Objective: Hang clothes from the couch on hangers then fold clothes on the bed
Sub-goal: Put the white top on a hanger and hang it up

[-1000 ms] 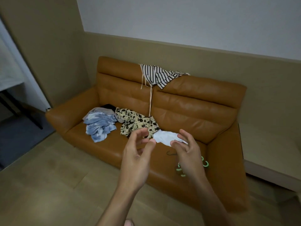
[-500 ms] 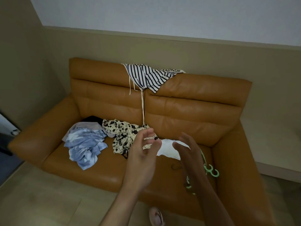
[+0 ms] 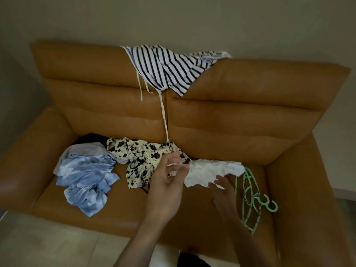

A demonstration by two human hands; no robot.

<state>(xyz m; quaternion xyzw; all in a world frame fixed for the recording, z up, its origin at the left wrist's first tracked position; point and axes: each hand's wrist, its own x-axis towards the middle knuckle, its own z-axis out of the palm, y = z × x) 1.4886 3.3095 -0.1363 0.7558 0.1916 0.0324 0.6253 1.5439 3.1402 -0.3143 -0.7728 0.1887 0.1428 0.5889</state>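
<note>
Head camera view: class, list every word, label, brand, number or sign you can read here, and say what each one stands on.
There is no readable text in this view.
The striped top, floral garment, blue garment and white cloth show only pattern or plain fabric, with no tag visible.
The green hangers and the couch show no lettering or marks.

Behind it all you've got a plain beige wall (image 3: 192, 20). Bottom left there's pale floor (image 3: 48, 243) with a seam line running through it. Off to your right a low pale ledge (image 3: 344, 170) sits against the wall. A dark blurry shape (image 3: 190, 261) pokes in at the bottom edge, can't tell what it is.
</note>
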